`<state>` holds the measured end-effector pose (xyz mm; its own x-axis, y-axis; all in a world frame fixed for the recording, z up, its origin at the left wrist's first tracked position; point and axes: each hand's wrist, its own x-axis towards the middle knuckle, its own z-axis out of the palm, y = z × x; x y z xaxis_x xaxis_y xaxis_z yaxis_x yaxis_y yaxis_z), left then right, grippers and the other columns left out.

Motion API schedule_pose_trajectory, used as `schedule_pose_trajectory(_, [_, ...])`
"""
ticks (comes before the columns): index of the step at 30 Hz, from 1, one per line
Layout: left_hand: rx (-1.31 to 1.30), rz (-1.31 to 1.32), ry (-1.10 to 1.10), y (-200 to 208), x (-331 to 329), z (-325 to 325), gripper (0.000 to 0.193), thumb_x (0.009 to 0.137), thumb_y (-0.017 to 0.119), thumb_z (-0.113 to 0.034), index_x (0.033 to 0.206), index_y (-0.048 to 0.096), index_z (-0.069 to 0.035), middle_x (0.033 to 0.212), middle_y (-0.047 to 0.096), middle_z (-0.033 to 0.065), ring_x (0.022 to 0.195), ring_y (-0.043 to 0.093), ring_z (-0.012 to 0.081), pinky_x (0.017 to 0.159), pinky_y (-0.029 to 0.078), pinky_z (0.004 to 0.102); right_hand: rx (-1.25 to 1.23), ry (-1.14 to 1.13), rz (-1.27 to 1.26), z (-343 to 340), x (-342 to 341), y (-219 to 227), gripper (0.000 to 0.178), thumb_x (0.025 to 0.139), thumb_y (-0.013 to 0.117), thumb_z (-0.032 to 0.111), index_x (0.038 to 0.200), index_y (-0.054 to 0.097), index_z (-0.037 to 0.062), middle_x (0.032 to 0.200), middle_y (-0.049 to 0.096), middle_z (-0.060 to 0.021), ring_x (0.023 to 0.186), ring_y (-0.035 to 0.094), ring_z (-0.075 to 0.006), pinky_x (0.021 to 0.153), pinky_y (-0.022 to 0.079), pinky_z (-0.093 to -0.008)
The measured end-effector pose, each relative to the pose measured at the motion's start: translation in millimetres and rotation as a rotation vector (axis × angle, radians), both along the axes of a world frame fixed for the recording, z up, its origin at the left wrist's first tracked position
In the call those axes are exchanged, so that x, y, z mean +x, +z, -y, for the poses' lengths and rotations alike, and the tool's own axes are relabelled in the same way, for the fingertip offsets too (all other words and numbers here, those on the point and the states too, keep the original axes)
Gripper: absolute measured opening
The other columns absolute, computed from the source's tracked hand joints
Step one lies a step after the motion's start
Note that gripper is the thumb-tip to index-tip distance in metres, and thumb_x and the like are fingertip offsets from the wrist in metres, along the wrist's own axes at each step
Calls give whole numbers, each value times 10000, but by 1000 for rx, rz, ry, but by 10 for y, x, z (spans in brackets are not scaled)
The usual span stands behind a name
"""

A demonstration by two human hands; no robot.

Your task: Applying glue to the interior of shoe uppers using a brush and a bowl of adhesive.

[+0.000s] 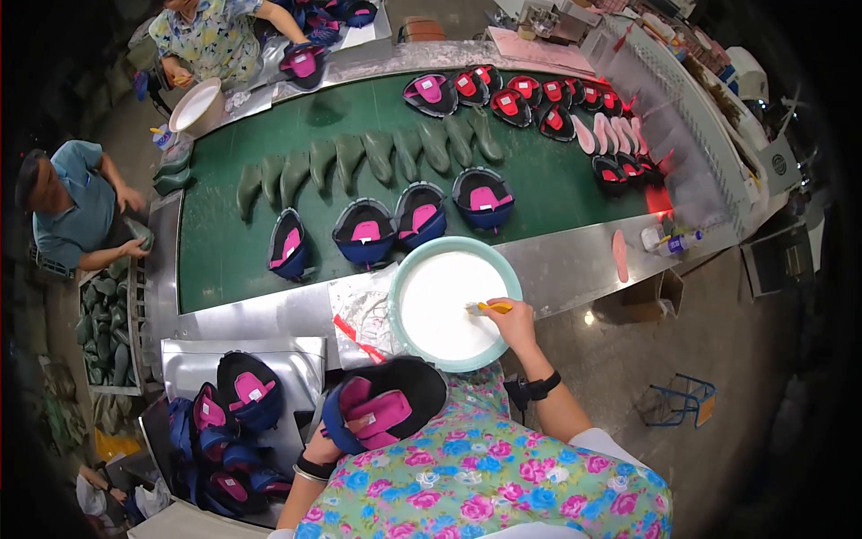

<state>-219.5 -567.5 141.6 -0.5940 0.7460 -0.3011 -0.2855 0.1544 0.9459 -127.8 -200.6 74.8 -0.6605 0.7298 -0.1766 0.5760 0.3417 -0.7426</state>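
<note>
My right hand (516, 327) is closed round the yellow handle of a brush (492, 307); its bristles touch the white liquid (444, 301) in a pale green basin (514, 277). Low on the left, my left hand (325, 445) grips a shoe upper (382, 415) in blue, black and pink, its open side facing up. Most of the left fingers are hidden behind the upper. On the green belt (211, 269) beyond the basin stand several similar uppers (483, 199). More blue and pink uppers (251, 391) are heaped on a metal tray (305, 355) by my left arm.
Dark green foot-shaped lasts (377, 154) line the belt, with red and black uppers (512, 106) and pink insoles (603, 133) farther right. A bottle (678, 242) lies on the metal edge (561, 265). Two co-workers (76, 202) are at the left and far left. A stool (687, 400) stands right.
</note>
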Motion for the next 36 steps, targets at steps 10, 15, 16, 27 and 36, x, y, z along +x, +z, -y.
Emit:
schedule_pose_trajectory(10, [-173,46,-94,-382,-212,620,600,905,578,-109,1414,282,6,1362,430,132,1200,455,191,971,399,307,33,17,-52,-24,-80,7,221,768,733,204,911,718,37,796,683,-181,739,682,-301,690,536,-349])
schedule_pose_trajectory(15, [-5,535,316,-407,-302,-53,325,883,605,-41,1200,533,-38,1068,603,30,949,590,143,844,486,306,6,-5,-29,12,-152,-66,199,759,732,179,901,719,40,806,681,-187,741,680,-299,698,535,-341])
schedule_pose_trajectory(16, [5,548,330,-534,-326,-88,323,883,604,-38,1198,534,-39,1064,603,31,948,590,144,843,487,306,-3,-1,-10,39,-151,-118,196,754,734,170,899,719,39,810,680,-189,744,680,-298,700,535,-339])
schedule_pose_trajectory(27, [131,572,268,-882,-471,-528,372,932,534,-86,1294,465,-36,1201,570,81,1058,572,181,936,460,326,-170,-18,-238,215,-215,307,209,744,752,95,944,720,43,831,705,-121,737,676,-179,697,522,-269])
schedule_pose_trajectory(36, [201,535,123,-756,-513,-797,423,941,499,-78,1352,412,-30,1307,521,98,1147,536,205,982,433,348,-288,18,-385,323,-322,360,165,772,743,108,902,716,9,825,700,-73,745,649,-118,693,505,-234])
